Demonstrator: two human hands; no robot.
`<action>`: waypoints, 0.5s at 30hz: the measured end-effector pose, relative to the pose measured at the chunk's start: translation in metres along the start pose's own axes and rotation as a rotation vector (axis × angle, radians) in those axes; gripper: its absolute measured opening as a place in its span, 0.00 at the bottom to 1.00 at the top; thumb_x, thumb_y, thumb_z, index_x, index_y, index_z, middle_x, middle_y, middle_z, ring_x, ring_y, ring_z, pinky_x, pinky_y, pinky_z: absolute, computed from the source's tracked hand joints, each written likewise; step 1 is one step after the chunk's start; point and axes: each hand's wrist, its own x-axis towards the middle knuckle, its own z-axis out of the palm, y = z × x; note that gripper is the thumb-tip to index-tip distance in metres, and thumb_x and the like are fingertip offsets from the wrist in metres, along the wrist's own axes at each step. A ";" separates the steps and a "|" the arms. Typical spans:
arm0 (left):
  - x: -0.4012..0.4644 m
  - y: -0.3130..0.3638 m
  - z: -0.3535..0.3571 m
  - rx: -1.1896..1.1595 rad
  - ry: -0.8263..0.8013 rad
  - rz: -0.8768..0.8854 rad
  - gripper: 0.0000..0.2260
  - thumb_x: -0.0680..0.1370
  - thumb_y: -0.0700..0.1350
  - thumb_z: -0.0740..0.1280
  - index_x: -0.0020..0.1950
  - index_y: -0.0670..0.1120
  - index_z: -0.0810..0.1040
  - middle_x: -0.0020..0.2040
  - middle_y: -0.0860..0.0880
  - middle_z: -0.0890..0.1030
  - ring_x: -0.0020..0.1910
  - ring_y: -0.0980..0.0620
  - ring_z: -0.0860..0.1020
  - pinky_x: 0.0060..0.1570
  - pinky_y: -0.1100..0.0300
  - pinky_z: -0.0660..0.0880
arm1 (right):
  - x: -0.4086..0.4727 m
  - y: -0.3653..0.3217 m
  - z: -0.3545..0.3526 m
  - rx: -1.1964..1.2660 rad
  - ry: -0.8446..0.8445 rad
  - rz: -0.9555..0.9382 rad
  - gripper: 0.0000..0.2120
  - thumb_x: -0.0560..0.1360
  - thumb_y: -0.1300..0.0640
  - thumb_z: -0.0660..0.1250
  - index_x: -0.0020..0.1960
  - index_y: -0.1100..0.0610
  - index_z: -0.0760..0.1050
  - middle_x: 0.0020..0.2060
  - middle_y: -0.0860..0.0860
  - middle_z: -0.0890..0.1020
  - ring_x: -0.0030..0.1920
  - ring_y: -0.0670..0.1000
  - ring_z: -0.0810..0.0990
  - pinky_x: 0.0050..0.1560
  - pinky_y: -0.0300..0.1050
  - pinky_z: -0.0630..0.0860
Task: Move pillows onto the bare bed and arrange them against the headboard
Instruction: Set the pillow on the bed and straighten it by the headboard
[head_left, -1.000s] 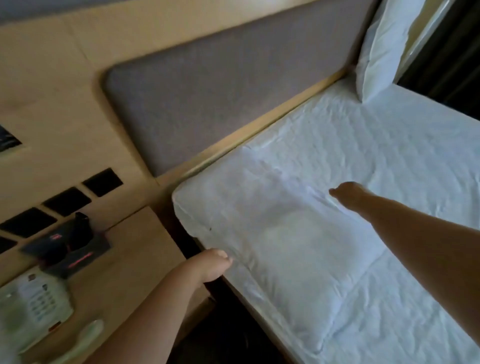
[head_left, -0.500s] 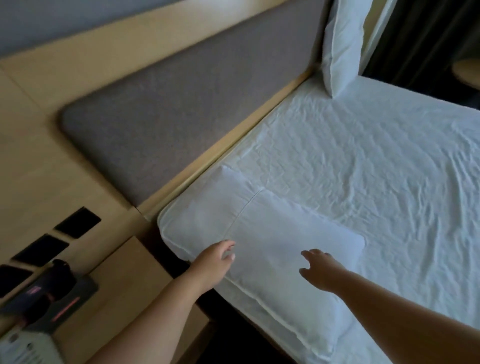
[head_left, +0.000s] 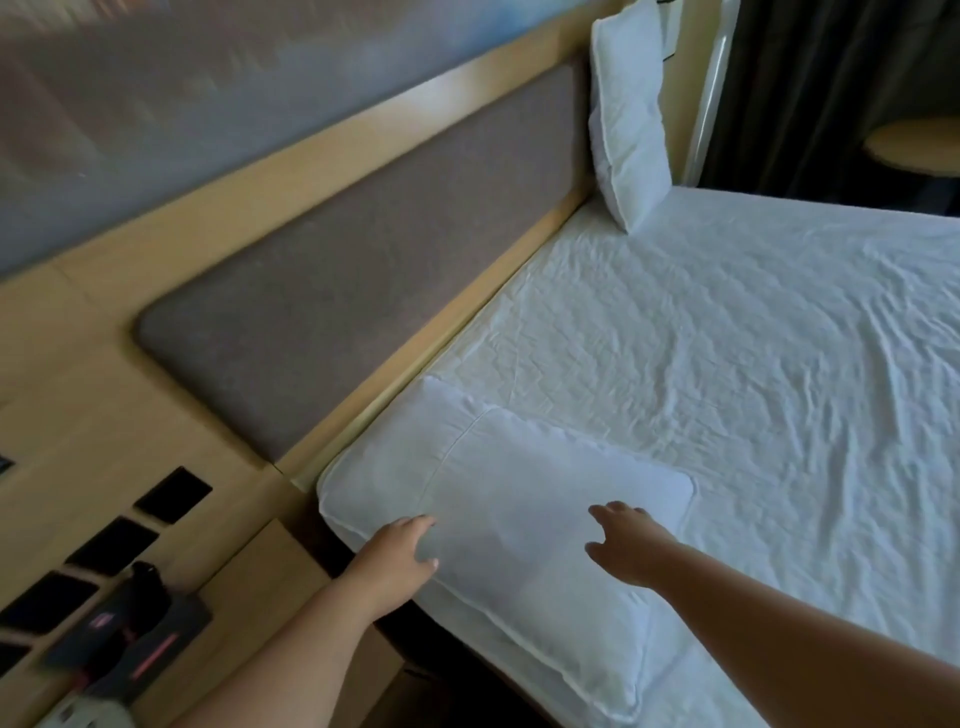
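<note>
While both hands reached over the near-left corner of the bed (head_left: 727, 364), a white pillow (head_left: 519, 519) lay flat there on the wrinkled white sheet, its far-left corner close to the wooden rail at the foot of the headboard (head_left: 363, 291) but not leaning against it. The left hand (head_left: 400, 551) rested at the pillow's near-left edge, fingers loosely curled over the piped seam; whether it pinched the fabric or merely touched it could not be told. The right hand (head_left: 623, 540) was spread wide, fingers apart, over the middle of the pillow, gripping nothing, and it was not clear whether the palm pressed down or floated just above. A second pillow (head_left: 628, 119) stood upright at the far end, propped against the headboard's far edge with its lower corner on the sheet, well apart from the first. The grey padded headboard ran along the left side of the bed inside a pale wooden surround. On the near left a wooden desk (head_left: 249, 587) sat just beside the mattress, carrying a dark device (head_left: 130, 639) with reddish lights, too blurred to identify. Dark square cutouts (head_left: 171, 493) showed in the wooden panel behind it. A dark curtain (head_left: 821, 88) hung at the far right.
</note>
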 end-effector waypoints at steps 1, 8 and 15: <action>-0.002 0.002 0.000 0.024 -0.009 0.009 0.27 0.79 0.51 0.66 0.78 0.56 0.62 0.77 0.54 0.65 0.74 0.52 0.65 0.71 0.55 0.67 | -0.001 0.003 -0.001 0.005 0.001 -0.002 0.30 0.80 0.45 0.60 0.79 0.52 0.60 0.75 0.52 0.67 0.72 0.58 0.67 0.68 0.54 0.70; 0.008 0.014 -0.009 0.181 -0.002 0.070 0.31 0.77 0.52 0.69 0.78 0.54 0.61 0.76 0.53 0.64 0.75 0.52 0.63 0.73 0.54 0.64 | -0.009 0.006 -0.018 0.061 0.060 -0.005 0.30 0.80 0.44 0.60 0.79 0.51 0.59 0.75 0.52 0.67 0.72 0.58 0.68 0.67 0.54 0.71; 0.054 0.020 -0.018 0.300 -0.048 0.124 0.32 0.77 0.52 0.68 0.79 0.52 0.59 0.76 0.50 0.64 0.75 0.47 0.63 0.71 0.51 0.66 | 0.009 -0.017 -0.029 0.087 0.075 0.023 0.29 0.80 0.45 0.61 0.78 0.52 0.61 0.74 0.53 0.67 0.72 0.58 0.67 0.67 0.52 0.71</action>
